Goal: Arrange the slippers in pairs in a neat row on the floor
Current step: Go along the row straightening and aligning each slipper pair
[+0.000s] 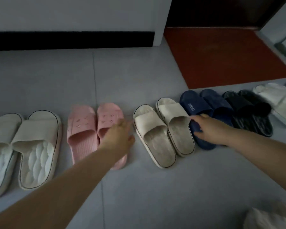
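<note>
Slippers lie in a row on the grey floor: a white pair [31, 146] at the left, a pink pair [89, 129], a beige pair [163, 129], a navy pair [205, 103], a black pair [248, 111] and a white pair [279, 100] at the far right. My left hand [119, 138] hovers over the right pink slipper, fingers spread toward the gap before the beige pair. My right hand [208, 128] rests on the left navy slipper [191, 103], fingers against the beige slipper's strap; a grip is not clear.
A wall with a black skirting board [69, 40] runs behind the row. A red-brown doormat [224, 57] lies at the back right before a dark doorway. A pale blurred object [271, 217] sits at the bottom right corner.
</note>
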`<state>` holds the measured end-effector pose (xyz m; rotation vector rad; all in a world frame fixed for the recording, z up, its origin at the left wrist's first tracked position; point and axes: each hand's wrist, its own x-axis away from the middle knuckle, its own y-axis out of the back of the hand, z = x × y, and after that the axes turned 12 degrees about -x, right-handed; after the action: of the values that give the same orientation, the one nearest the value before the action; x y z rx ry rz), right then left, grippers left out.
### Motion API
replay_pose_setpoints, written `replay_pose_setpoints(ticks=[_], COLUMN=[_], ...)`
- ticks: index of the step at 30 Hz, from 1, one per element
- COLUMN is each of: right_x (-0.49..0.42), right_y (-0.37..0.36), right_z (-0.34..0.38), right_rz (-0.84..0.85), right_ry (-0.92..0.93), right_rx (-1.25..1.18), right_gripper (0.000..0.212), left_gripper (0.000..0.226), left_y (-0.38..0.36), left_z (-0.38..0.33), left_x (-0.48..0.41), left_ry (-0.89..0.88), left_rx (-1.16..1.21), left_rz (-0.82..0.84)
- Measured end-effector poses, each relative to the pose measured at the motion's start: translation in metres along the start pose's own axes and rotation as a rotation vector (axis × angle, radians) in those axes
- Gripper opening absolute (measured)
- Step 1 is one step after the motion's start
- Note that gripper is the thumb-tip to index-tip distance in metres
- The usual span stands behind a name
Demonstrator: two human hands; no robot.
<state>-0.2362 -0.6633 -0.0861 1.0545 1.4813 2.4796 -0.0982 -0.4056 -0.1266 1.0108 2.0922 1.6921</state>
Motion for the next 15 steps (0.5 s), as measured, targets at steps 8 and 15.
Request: replay_pose_setpoints(ticks=[8,15], right_x=[-0.098,-0.128], right_y=[-0.010,-0.006], right_z=[-0.008,-0.025], right_rz=[0.129,0.284], right_ry=[0.039,0.187], right_rx=[0.090,-0.184], right_gripper=[0.087,0.088], left_gripper=[0.048,0.035], left_y=[-0.040,-0.036], left_z=[-0.076,-0.086], left_x=[-0.057,-0.073], left_ry=[0.482,0.886], left_rx=[-0.044,0.223], left_rz=[0.229,0.092])
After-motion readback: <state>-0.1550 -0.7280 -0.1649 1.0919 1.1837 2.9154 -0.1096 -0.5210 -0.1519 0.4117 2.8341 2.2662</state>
